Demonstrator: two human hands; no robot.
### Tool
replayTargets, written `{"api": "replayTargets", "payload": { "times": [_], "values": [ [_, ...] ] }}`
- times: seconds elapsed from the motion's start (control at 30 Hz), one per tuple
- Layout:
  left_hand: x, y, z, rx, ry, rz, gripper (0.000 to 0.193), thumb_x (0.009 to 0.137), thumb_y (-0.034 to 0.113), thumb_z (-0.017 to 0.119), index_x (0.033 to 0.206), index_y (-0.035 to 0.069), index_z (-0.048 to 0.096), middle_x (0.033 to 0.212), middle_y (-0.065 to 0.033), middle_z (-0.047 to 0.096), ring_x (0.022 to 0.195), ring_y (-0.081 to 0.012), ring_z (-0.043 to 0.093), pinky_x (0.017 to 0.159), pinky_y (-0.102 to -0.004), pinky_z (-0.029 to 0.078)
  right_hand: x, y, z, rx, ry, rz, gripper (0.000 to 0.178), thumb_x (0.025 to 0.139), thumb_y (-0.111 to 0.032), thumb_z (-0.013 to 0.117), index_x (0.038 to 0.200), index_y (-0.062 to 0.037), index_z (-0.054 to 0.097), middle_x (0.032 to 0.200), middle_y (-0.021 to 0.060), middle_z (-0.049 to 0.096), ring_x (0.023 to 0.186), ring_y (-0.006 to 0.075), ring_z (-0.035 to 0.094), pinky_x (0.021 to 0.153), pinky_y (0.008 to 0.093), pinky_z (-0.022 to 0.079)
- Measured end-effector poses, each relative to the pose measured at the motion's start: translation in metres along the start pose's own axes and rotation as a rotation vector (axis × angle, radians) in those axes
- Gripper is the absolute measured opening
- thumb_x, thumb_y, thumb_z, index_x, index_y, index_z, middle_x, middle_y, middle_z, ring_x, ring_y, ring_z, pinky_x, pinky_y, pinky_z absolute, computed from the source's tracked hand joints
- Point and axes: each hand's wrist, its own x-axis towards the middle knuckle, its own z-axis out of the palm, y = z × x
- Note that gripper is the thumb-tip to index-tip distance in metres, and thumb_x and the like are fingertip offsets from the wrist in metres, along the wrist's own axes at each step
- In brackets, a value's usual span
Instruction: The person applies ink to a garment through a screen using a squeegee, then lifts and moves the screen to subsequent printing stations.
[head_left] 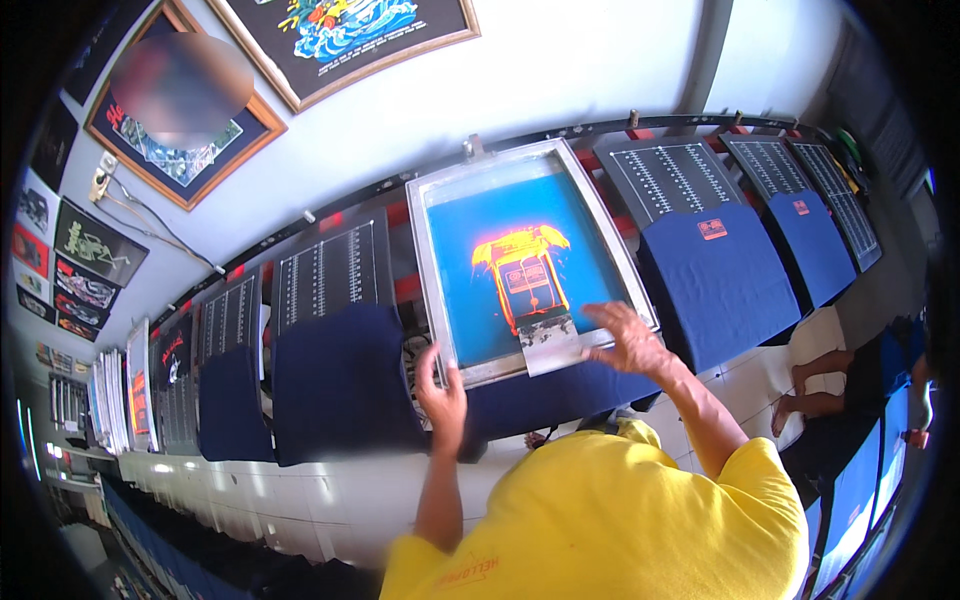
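Note:
A screen-printing frame (596,190) with blue mesh lies over a dark navy cloth on the board in front of me. Bright orange ink (545,240) is smeared around a small printed rectangle in the middle of the mesh. A pale flat piece with a dark, ragged upper edge (552,350) rests across the frame's near side. My right hand (630,340) is over the frame's near right corner, fingers spread, its thumb close to the pale piece. Beside the near left corner, my left hand (442,395) has thumb and fingers apart; whether it touches the frame I cannot tell.
Boards with white ruled marks (335,265) stand in a row on both sides, most draped with navy cloths (715,285). Two cloths at right bear a small orange print. Another person's legs (815,370) show at the right. Framed pictures (350,45) hang on the wall.

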Motion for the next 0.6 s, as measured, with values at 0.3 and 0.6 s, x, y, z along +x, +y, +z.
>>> {"api": "replayTargets", "payload": {
  "times": [0.3, 0.6],
  "values": [
    [-0.076, 0.041, 0.055, -0.901, -0.847, -0.933, 0.038, 0.107, 0.033, 0.042, 0.127, 0.004, 0.057, 0.114, -0.0145, 0.067, 0.077, -0.0171, 0.068, 0.051, -0.0221, 0.045, 0.034, -0.02, 0.014, -0.265, -0.255, -0.173, 0.058, 0.07, -0.011, 0.074, 0.126, -0.0089, 0.058, 0.12, 0.0075, 0.063, 0.11, 0.0282, 0.059, 0.094, 0.0438, 0.048],
    [-0.079, 0.025, 0.104, -1.039, -0.684, -1.054, 0.039, 0.109, 0.032, 0.039, 0.116, 0.002, 0.062, 0.09, -0.0087, 0.066, 0.064, -0.0093, 0.056, 0.051, -0.021, 0.039, 0.084, 0.018, 0.014, -0.186, -0.081, -0.052, 0.038, 0.069, -0.014, 0.078, 0.104, -0.0107, 0.065, 0.096, 0.0073, 0.068, 0.095, 0.0288, 0.065, 0.082, 0.0432, 0.051]
  ]
}}
